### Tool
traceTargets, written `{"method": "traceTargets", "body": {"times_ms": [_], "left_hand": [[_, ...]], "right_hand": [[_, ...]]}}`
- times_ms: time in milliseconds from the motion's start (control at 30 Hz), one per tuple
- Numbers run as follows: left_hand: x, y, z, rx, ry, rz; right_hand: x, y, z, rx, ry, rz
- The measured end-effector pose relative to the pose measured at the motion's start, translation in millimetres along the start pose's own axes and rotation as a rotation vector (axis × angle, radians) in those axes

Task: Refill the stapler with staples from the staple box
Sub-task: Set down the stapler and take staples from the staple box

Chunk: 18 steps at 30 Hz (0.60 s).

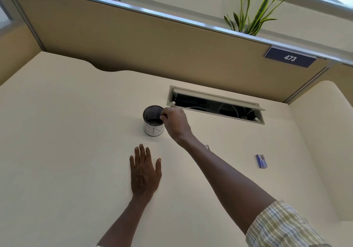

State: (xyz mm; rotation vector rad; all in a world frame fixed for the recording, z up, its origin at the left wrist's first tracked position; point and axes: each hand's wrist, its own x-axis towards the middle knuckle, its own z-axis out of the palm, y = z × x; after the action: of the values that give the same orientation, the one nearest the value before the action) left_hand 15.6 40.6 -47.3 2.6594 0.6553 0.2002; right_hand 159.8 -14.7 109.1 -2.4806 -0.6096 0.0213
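Observation:
A black mesh cup (151,116) with a white label band stands on the cream desk (76,132). My right hand (175,124) reaches over its right rim, fingertips curled together at the rim; whether they hold anything is hidden. My left hand (144,172) lies flat on the desk in front of the cup, fingers spread, holding nothing. A small blue staple box (261,161) lies on the desk to the right. A small metallic object (207,147) peeks out beside my right forearm. No stapler is clearly visible.
An open cable hatch (215,104) with wires inside is set into the desk behind the cup. A tan partition (152,42) with a "473" plate (290,57) closes off the back, with plants above it.

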Motion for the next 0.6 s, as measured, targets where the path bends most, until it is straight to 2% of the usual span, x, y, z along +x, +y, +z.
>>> {"method": "traceTargets", "body": {"times_ms": [233,433,600], "left_hand": [[4,1,0,0.012,0.000,0.001],[8,-2,1,0.020,-0.006,-0.002],[5,-4,0,0.012,-0.009,-0.001]], "right_hand": [[26,-4,10,-0.037,-0.070,0.035],[30,2,6,-0.002,0.019,0.017],[12,15,-3,0.115,0.184,0.003]]}}
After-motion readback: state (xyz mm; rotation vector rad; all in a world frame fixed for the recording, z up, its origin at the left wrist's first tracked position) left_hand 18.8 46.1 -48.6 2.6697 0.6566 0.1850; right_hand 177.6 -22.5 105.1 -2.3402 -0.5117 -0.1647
